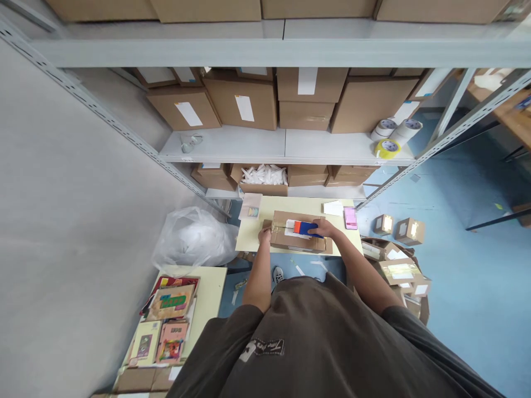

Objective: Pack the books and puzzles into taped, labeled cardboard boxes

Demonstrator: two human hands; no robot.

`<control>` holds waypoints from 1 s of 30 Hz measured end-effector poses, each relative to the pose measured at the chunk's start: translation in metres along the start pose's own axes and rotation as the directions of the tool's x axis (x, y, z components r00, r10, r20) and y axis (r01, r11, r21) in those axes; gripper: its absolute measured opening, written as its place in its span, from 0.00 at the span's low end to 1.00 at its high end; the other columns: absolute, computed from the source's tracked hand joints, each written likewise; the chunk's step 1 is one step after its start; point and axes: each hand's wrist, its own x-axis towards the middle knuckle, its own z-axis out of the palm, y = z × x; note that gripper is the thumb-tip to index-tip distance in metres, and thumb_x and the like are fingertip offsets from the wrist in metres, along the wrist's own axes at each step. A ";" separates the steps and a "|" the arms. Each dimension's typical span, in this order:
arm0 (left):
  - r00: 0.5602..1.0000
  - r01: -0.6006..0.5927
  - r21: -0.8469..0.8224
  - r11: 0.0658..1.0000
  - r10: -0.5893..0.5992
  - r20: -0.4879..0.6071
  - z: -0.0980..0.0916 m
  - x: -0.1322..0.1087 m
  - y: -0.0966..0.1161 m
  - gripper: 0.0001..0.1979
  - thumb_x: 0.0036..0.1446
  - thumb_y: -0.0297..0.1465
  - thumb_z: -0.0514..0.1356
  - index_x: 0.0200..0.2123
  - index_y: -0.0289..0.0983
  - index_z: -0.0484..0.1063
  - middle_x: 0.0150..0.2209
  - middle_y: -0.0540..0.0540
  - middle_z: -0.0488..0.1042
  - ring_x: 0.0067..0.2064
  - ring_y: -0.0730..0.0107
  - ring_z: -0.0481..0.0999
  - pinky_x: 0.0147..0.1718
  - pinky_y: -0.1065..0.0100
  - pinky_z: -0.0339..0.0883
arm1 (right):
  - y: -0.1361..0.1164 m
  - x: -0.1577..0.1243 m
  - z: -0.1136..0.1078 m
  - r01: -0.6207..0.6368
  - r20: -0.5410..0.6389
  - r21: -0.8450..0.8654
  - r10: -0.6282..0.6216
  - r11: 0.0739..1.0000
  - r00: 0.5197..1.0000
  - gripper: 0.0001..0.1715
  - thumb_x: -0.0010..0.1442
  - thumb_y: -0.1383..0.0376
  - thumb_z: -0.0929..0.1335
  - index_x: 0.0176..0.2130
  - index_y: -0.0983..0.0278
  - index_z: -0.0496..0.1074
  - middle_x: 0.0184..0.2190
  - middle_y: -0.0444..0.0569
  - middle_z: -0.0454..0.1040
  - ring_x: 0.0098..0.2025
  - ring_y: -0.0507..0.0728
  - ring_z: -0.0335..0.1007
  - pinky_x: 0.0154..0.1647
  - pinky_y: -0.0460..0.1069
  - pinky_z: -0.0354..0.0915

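A taped cardboard box (pixel 282 237) lies on the pale yellow table in front of me, with a white label on its top. My left hand (pixel 264 236) is closed at the box's left end, gripping its edge. My right hand (pixel 324 228) is closed around a flat blue tool with an orange end (pixel 305 228), whose exact kind I cannot make out. The tool lies over the label, its orange end pointing left. The undersides of my fingers are hidden.
On the table (pixel 350 241) are a pink-screened phone (pixel 350 218), white paper (pixel 333 208) and a printed sheet (pixel 250 206). Shelves ahead hold boxes and tape rolls (pixel 387 148). Small parcels (pixel 400 271) pile up at right; a plastic bag (pixel 194 237) and books (pixel 172 340) are left.
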 end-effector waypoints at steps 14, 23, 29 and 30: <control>0.978 -0.155 0.176 0.972 0.127 0.164 0.016 -0.015 0.013 0.22 0.76 0.45 0.50 0.56 0.38 0.75 0.55 0.30 0.82 0.57 0.45 0.82 0.55 0.54 0.70 | -0.008 0.007 0.009 -0.076 -0.120 -0.108 0.063 0.991 0.991 0.39 0.60 0.31 0.72 0.45 0.63 0.83 0.46 0.64 0.84 0.54 0.71 0.78 0.47 0.54 0.69; 0.979 -0.171 0.249 0.953 0.137 0.149 0.021 -0.007 0.009 0.28 0.75 0.52 0.49 0.58 0.38 0.75 0.50 0.30 0.83 0.52 0.42 0.83 0.52 0.53 0.70 | 0.105 -0.055 -0.022 -0.231 -0.158 -0.141 0.209 0.963 0.965 0.33 0.64 0.37 0.72 0.41 0.64 0.82 0.44 0.64 0.84 0.47 0.69 0.80 0.43 0.53 0.67; 0.974 -0.200 0.323 0.925 0.152 0.166 0.021 -0.007 0.012 0.27 0.77 0.46 0.44 0.60 0.35 0.74 0.51 0.28 0.82 0.51 0.42 0.84 0.49 0.53 0.71 | 0.187 -0.103 -0.040 -0.329 -0.195 -0.075 0.310 0.941 0.931 0.30 0.62 0.38 0.75 0.36 0.62 0.81 0.37 0.62 0.83 0.43 0.67 0.79 0.43 0.53 0.67; 0.974 -0.201 0.330 0.922 0.153 0.166 0.020 -0.008 0.013 0.27 0.78 0.45 0.44 0.60 0.35 0.73 0.51 0.28 0.82 0.50 0.42 0.84 0.49 0.53 0.71 | 0.190 -0.103 -0.040 -0.346 -0.191 -0.084 0.325 0.935 0.926 0.30 0.62 0.38 0.75 0.37 0.63 0.81 0.37 0.62 0.83 0.43 0.67 0.80 0.44 0.53 0.67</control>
